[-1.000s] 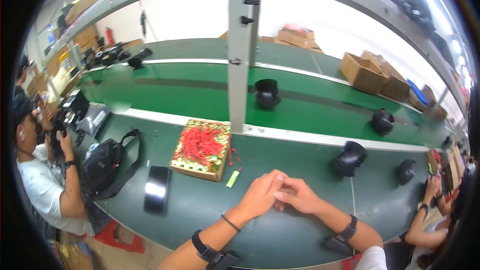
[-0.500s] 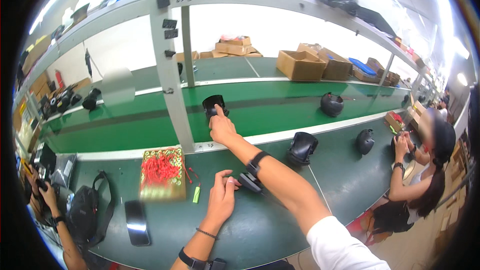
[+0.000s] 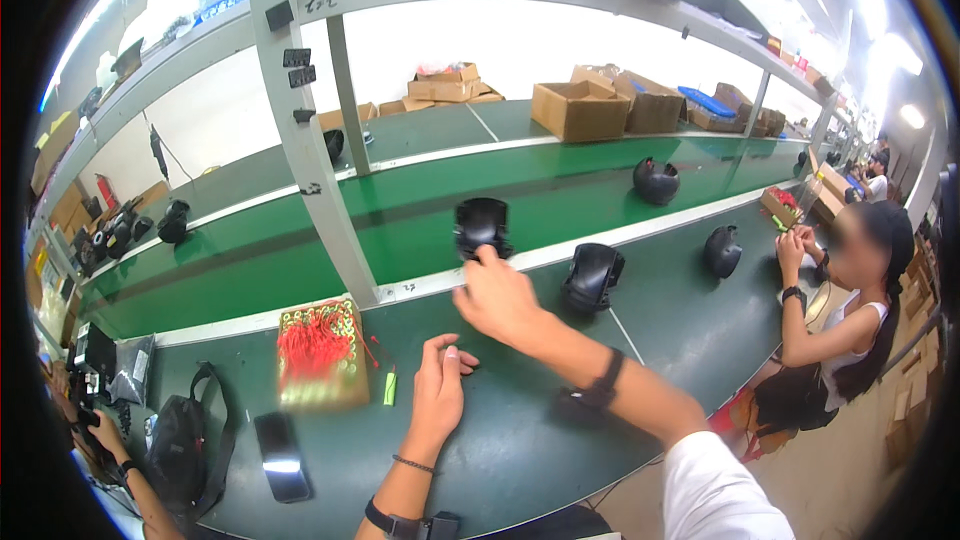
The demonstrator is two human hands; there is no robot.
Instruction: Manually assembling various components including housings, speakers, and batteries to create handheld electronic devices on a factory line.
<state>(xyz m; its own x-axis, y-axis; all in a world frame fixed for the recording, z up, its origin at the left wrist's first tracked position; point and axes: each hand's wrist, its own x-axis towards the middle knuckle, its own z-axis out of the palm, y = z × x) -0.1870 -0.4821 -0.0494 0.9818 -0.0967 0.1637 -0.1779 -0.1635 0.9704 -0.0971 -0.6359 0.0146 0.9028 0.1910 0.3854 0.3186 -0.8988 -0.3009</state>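
Observation:
A curved black plastic shell is at the near side of the green belt. My right hand reaches forward and grips the shell's lower edge, with the fingertips partly hidden and a little blurred. Over the dark green bench rests my left hand, its fingers loosely bent and thumb apart, holding nothing. Just left of it lies a light green battery cell with a red wire. A second black shell stands on the bench right of my right hand, and a rounder one sits farther right.
A box of green cells with red wires stands left of my left hand, by a phone and black bag. A white upright post rises at the bench edge. Another black shell rides the belt. Co-workers sit at both sides.
My right hand has drawn back toward me and right, bringing the black shell from mid-belt to the belt's near side. My left hand has barely moved. The view has shifted slightly.

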